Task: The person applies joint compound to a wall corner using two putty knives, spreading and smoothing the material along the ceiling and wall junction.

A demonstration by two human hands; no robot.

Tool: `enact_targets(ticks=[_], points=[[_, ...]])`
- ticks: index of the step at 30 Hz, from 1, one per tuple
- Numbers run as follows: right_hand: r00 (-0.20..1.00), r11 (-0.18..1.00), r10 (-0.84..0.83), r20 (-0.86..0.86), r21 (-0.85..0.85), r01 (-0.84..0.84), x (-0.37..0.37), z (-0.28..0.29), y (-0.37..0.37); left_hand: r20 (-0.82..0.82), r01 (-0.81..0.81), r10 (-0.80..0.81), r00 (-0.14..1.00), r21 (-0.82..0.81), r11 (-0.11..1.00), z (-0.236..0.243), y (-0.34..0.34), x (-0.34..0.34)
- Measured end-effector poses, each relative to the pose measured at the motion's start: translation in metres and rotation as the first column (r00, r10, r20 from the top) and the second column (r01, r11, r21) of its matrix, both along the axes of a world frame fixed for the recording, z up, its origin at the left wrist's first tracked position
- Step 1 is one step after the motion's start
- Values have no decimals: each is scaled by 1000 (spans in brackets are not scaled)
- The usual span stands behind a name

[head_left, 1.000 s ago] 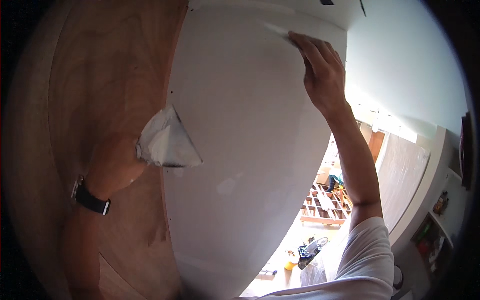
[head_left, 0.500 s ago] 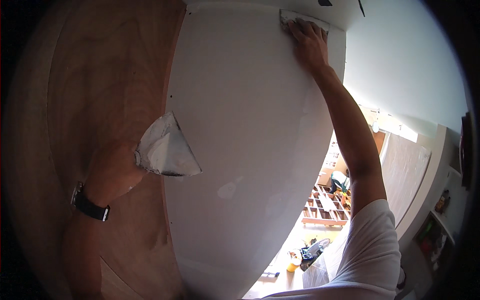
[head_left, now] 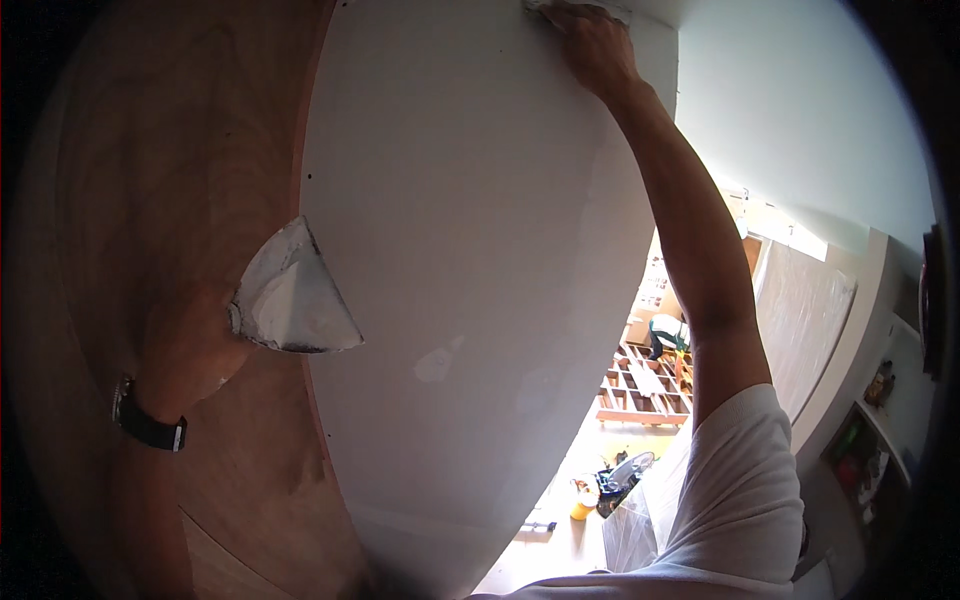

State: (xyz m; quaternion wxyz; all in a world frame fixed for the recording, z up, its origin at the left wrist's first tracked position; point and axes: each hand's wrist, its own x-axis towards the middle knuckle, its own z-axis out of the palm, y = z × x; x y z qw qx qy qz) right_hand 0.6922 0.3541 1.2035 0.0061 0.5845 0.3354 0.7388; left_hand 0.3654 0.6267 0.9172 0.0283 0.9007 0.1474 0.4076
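My right hand [head_left: 592, 45] is raised high against the top edge of a tall white panel [head_left: 470, 270], pressing a small pale tool or pad that is mostly hidden under the fingers. My left hand [head_left: 195, 350], with a black watch on the wrist, holds a putty-smeared triangular trowel [head_left: 290, 295] flat in front of the panel's left edge. The trowel's face is coated with whitish filler.
A brown wooden surface [head_left: 170, 170] adjoins the white panel on the left. Far below to the right lie a wooden slatted frame [head_left: 640, 385], a yellow container [head_left: 582, 497] and dark tools on a pale floor. Shelves [head_left: 880, 420] stand at the right edge.
My right hand has moved up the panel from below the top corner to its upper edge. The left hand with the trowel has barely shifted.
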Motion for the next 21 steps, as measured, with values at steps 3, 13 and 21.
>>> enact_targets(ticks=[3,13,21], points=[[999,999,-9,-49,-34,7,-7,-7,-4,22,39,-39,999,-36,999,0,0,1],[698,722,679,-227,36,-691,-89,-137,-11,-1,399,-401,916,88,913,-6,5,12],[143,223,925,-352,197,-955,-109,-289,16,-85,317,-464,882,-623,715,1,-18,18]])
